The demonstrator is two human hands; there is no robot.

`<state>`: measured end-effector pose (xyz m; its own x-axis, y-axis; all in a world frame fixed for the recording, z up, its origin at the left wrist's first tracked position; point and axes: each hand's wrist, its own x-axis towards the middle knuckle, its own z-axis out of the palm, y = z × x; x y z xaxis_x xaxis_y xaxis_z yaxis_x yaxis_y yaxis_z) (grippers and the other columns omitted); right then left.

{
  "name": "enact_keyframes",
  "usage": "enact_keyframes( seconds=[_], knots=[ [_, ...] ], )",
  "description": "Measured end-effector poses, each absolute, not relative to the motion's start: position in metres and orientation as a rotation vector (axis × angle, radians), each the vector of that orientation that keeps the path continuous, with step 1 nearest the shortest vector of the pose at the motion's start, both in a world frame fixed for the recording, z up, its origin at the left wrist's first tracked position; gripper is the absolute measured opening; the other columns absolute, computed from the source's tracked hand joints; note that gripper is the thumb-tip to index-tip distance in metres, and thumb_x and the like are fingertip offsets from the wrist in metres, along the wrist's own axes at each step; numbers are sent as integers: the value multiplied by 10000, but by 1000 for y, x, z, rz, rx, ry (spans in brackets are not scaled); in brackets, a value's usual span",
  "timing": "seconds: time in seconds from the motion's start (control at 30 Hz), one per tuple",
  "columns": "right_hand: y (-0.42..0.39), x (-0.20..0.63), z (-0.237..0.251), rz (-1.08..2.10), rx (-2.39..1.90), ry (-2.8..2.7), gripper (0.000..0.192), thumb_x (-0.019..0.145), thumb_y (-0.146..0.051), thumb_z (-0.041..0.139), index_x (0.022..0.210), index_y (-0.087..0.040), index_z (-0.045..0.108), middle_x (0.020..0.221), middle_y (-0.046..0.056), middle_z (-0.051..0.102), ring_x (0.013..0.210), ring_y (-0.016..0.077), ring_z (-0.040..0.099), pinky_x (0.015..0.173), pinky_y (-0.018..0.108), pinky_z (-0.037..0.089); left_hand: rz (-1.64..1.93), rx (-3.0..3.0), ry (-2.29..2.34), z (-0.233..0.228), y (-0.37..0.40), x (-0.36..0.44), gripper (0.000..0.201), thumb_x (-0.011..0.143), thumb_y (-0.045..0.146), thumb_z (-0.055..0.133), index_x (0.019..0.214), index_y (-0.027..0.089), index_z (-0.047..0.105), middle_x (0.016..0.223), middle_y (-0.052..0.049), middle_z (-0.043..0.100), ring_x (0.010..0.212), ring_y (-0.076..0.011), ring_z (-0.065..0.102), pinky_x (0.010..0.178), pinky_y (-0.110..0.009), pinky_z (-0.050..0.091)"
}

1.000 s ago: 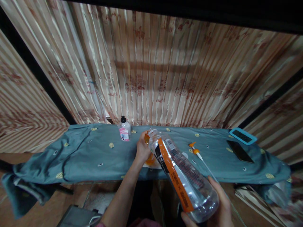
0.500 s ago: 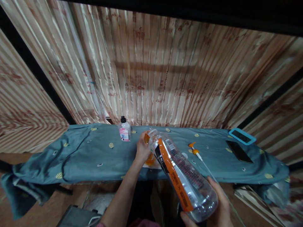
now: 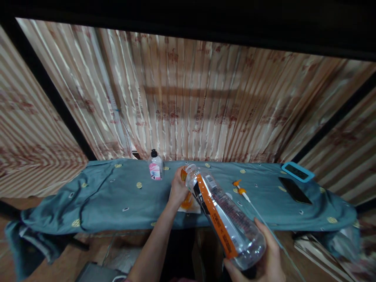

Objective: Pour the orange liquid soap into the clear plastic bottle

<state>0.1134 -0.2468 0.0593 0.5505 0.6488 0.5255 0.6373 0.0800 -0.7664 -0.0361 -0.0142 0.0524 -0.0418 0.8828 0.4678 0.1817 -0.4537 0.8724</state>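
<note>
My right hand (image 3: 268,254) grips the base of a large clear plastic bottle (image 3: 219,211) with an orange and black label. The bottle is tilted, its capless mouth up and to the left. At that mouth, my left hand (image 3: 178,187) is closed around an orange see-through container (image 3: 187,201), mostly hidden by the fingers and the bottle. Under the container lies a white sheet (image 3: 194,209). To the right, an orange and white pump head (image 3: 241,190) rests on the cloth, its long thin tube passing over the front edge by my right hand.
A small clear bottle with a pink label and black cap (image 3: 155,166) stands at the back left. A dark phone (image 3: 294,190) and a blue-framed device (image 3: 297,172) lie at the right. A patterned teal cloth (image 3: 105,203) covers the table; a striped curtain (image 3: 182,94) hangs behind.
The view has tilted up slightly, so the table sits lower in the picture. Both hands keep their holds, and the large bottle stays tilted with its mouth at the orange container.
</note>
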Motion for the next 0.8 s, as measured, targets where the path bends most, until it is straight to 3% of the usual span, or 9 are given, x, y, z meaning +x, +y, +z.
enact_keyframes(
  seconds=[0.13,0.4,0.57,0.8],
  knots=[
    [-246,113,58,31,-1546,-1099,900,789,-632,762,1525,-207,465,1414,150,630,1145,300,709,835,363,618,1561,1667,1134,51,-11,-34,456,775,228,727,1221,165,657,1229,-127,761,1145,-274,729,1064,-430,564],
    [-244,114,60,68,-1487,-1093,885,727,-577,833,1473,-225,510,1499,161,578,1243,302,669,744,317,640,1522,1686,1194,47,-1,-35,431,761,241,717,1183,194,646,1169,-119,784,1105,-294,750,1029,-438,580],
    [-243,115,62,102,-1448,-1136,899,715,-521,862,1487,-236,499,1397,145,665,1113,275,730,753,340,650,1507,1745,1178,45,2,-36,508,717,230,735,1212,188,630,1207,-137,768,1137,-314,740,1048,-467,567],
    [-243,112,68,125,-1457,-1131,905,711,-533,870,1481,-230,502,1343,140,696,943,227,753,729,338,649,1523,1736,1181,49,2,-32,457,723,196,715,1174,188,641,1168,-127,773,1118,-308,739,1037,-478,567]
  ],
)
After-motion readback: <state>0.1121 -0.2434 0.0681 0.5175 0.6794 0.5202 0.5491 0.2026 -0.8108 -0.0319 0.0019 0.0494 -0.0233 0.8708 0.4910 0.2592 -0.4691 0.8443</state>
